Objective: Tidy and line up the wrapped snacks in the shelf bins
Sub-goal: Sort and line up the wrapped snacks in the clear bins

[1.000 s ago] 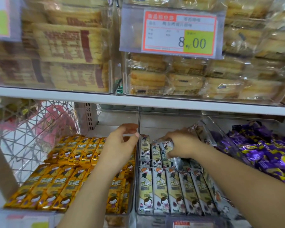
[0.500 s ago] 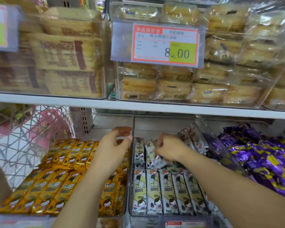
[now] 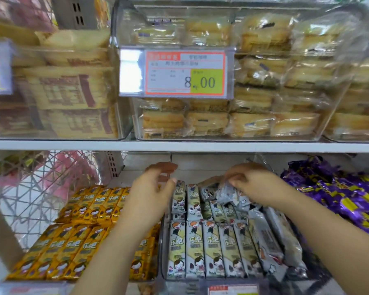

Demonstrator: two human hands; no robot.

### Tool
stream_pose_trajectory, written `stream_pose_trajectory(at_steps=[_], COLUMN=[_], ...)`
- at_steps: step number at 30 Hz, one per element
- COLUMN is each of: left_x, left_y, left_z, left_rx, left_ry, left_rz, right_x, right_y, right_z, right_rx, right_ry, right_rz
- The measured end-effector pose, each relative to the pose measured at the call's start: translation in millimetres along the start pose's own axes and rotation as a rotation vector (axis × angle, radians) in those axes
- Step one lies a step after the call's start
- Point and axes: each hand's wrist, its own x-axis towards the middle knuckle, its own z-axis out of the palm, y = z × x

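A clear middle bin [image 3: 162, 248] on the lower shelf holds grey-and-cream wrapped snack bars [image 3: 211, 250] lined in rows, with a loose heap at the back right. My right hand [image 3: 251, 184] grips a few of these grey bars [image 3: 224, 192] above the back of the bin. My left hand [image 3: 151, 192] hovers over the divider between this bin and the left one, fingers spread and holding nothing. The left bin holds yellow wrapped bars [image 3: 83, 237] in neat rows.
Purple wrapped snacks [image 3: 337, 194] fill the bin at the right. The white upper shelf edge [image 3: 179, 145] runs just above my hands, carrying clear bins of cakes [image 3: 222, 122] and a price tag [image 3: 185, 73]. A wire rack [image 3: 30, 188] stands at the left.
My right hand has lifted a few grey bars off the back row and shifted slightly right. My left hand has stayed near the divider. The camera has tilted up a little.
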Motion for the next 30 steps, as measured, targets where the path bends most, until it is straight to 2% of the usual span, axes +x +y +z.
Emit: stream_pose_trajectory(at_steps=[3,7,11,17,20,24,30], left_x=[9,41,69,81,80,80,72], left_y=[21,32,35,23,21,31,30], left_z=[6,35,78,113,115,106,86], left_rx=[0.113,0.353,0.637,1.037,1.083,1.023,0.964], left_ry=[-0.063,-0.291,-0.497,-0.609,-0.587,-0.573,-0.773], left_rz=[0.074,0.130,0.106,0.168,0.212,0.218,0.205], right_x=[-17,-30,-34,-44,-44,-44,-42], right_y=[14,29,43,58,62,62,60], right_z=[-7,-10,-11,-9,-11,-12,-10], right_rx=[0.050,0.089,0.143,0.159,0.181,0.176,0.124], right_ry=[0.074,0.172,0.156,0.116,0.112,0.102,0.065], right_rz=[-0.027,-0.068,-0.076,-0.109,-0.117,-0.123,-0.117])
